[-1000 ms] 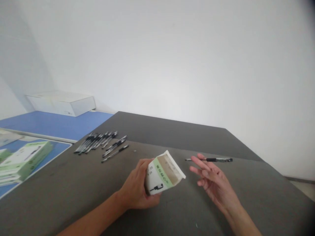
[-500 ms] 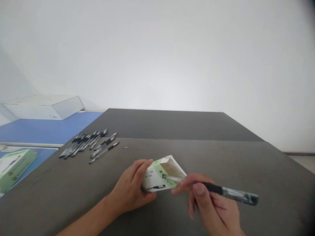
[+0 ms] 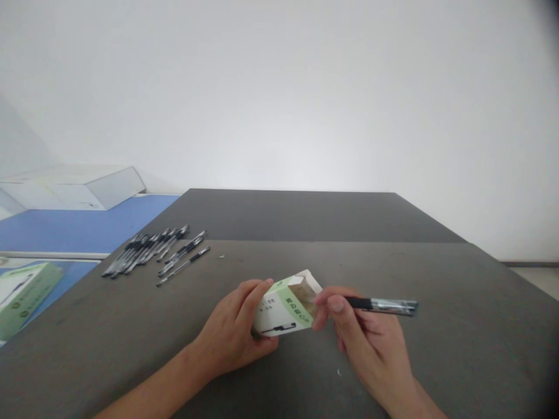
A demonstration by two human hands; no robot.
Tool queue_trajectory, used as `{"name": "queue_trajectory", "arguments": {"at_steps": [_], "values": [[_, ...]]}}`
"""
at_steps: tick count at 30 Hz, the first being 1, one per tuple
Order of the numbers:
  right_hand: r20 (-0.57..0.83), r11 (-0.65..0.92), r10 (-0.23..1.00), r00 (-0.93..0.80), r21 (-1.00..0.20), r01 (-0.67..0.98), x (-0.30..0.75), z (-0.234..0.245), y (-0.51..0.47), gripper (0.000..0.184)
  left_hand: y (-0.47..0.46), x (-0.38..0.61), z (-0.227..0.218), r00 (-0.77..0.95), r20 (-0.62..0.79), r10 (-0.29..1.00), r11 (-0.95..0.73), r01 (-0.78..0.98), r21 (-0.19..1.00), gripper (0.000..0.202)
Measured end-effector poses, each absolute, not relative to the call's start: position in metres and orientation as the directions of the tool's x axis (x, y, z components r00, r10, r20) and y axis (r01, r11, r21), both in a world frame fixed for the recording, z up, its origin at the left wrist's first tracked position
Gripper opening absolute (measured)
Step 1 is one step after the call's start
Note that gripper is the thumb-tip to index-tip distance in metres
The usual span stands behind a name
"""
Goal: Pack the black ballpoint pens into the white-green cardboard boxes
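Note:
A small white and green pen box (image 3: pixel 279 311) lies tilted in my left hand (image 3: pixel 238 326), whose fingers and thumb grip its left end. Its open end faces right. My right hand (image 3: pixel 369 343) pinches a black gel pen (image 3: pixel 384 305) at its dark grip, right beside the opening. The capped end of the pen points right; its other end reaches toward the mouth of the box and is mostly hidden by my fingers. How far it goes inside I cannot tell.
Several black and clear pens (image 3: pixel 144 253) lie in a row at the left of the dark table (image 3: pixel 279 215). Three more lie beside them, one a single pen (image 3: pixel 183 266). Another green and white box (image 3: pixel 30 294) and a large white box (image 3: pixel 74 186) rest on blue surfaces.
My right hand has brought the pen left and up, and its far end has gone from in front of the box face to the opening. My left hand keeps its hold.

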State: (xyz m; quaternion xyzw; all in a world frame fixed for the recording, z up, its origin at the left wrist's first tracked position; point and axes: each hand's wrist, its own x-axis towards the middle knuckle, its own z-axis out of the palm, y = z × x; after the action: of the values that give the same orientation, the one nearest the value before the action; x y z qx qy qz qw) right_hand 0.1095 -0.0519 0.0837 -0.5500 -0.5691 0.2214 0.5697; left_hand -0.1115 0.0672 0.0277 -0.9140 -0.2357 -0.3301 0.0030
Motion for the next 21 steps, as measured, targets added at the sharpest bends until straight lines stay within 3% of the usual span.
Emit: {"name": "queue_trajectory", "arguments": {"at_steps": [4,9,17,21], "values": [[0.439,0.311,0.877,0.196,-0.829,0.466,0.115,0.081,-0.044,0.020,0.061,-0.109,0.032,0.675,0.580,0.456,-0.880,0.437,0.183,0.091],[0.556,0.351,0.810,0.187,-0.715,0.605,0.112,0.086,-0.035,0.025,0.046,-0.101,0.038,0.647,0.556,0.522,-0.853,0.416,0.316,0.087],[0.662,0.374,0.716,0.221,-0.631,0.679,0.108,0.093,-0.035,0.058,0.036,-0.098,0.035,0.590,0.482,0.647,-0.740,0.336,0.583,0.085],[0.731,0.463,0.661,0.169,-0.575,0.674,0.107,0.104,-0.039,0.069,0.037,-0.098,0.034,0.544,0.518,0.660,-0.720,0.262,0.643,0.084]]}}
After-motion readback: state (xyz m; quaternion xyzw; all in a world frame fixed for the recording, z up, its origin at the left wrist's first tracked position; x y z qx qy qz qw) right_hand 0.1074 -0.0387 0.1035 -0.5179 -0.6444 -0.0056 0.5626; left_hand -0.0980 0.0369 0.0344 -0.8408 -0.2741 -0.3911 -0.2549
